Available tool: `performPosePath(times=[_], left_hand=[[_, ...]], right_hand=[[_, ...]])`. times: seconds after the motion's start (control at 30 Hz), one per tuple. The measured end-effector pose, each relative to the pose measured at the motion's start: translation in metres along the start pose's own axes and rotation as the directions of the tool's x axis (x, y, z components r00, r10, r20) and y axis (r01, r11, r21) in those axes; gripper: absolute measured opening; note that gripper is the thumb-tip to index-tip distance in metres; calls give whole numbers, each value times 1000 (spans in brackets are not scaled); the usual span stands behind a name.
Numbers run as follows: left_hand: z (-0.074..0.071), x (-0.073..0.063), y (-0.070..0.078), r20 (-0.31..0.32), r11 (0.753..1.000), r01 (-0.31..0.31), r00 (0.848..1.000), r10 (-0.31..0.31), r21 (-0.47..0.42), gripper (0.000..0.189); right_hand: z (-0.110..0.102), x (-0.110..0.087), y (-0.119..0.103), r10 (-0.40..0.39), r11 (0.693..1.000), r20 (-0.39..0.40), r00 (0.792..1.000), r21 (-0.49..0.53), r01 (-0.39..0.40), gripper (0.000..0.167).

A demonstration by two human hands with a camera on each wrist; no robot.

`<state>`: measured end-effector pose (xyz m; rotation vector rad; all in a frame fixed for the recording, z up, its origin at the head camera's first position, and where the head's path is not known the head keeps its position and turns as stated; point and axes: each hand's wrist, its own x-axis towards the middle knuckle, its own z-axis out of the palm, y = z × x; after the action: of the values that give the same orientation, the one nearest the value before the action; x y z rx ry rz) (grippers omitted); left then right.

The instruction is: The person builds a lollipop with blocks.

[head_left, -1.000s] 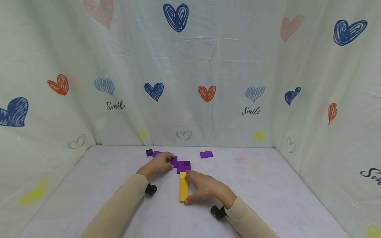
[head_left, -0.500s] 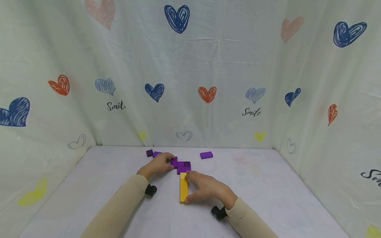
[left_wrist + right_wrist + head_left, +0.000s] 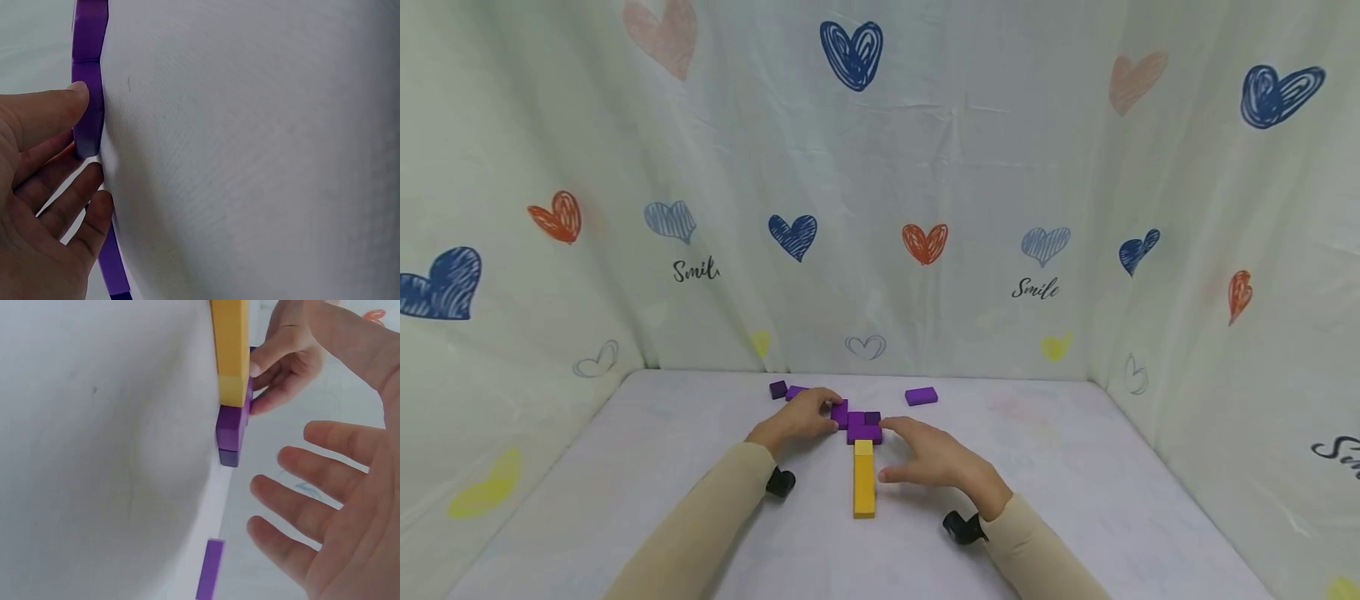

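Note:
My left hand (image 3: 805, 414) pinches an upright-lying purple block (image 3: 841, 413) between thumb and fingers; in the left wrist view the thumb rests on that block's side. Just right of it sits a purple group (image 3: 865, 435) with a small dark purple cube (image 3: 872, 417) at its upper right. A long yellow block (image 3: 864, 487), its far end a paler yellow piece (image 3: 863, 448), runs from this group toward the person. My right hand (image 3: 936, 454) is spread to the right of the yellow block, fingers apart and holding nothing, its index fingertip beside the purple group.
Behind the left hand lie a dark purple cube (image 3: 778, 390) and a partly covered purple block (image 3: 796, 392). Another purple block (image 3: 921, 396) lies at the back right. A white curtain (image 3: 977, 192) printed with hearts encloses the white table (image 3: 1060, 500).
My right hand has let go of the yellow block and moved off it, up and to the right. The left hand keeps its pinch on the purple block. The head view has tilted up slightly.

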<state>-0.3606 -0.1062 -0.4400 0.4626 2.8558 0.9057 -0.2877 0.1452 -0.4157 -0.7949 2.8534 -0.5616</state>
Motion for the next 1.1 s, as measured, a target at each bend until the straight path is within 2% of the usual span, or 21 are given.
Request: performPosePath(times=[0.27,0.73,0.87,1.1], left_hand=[[1,-1,-1,-12,1000,5,1000,-5,-5,42],[3,-3,0,-29,1000,17,999,-17,-4,43],[4,-3,-1,-35,1000,7,999,-7,-7,43],[5,-2,0,-23,1000,13,1000,-13,-11,43]], right_hand=[[-1,7,7,-14,999,-63,998,-45,11,74],[-14,42,44,-14,996,-167,986,-88,-1,57],[-20,51,57,17,996,-190,982,-81,-33,56],[-24,63,78,100,993,-167,981,-48,-109,53]])
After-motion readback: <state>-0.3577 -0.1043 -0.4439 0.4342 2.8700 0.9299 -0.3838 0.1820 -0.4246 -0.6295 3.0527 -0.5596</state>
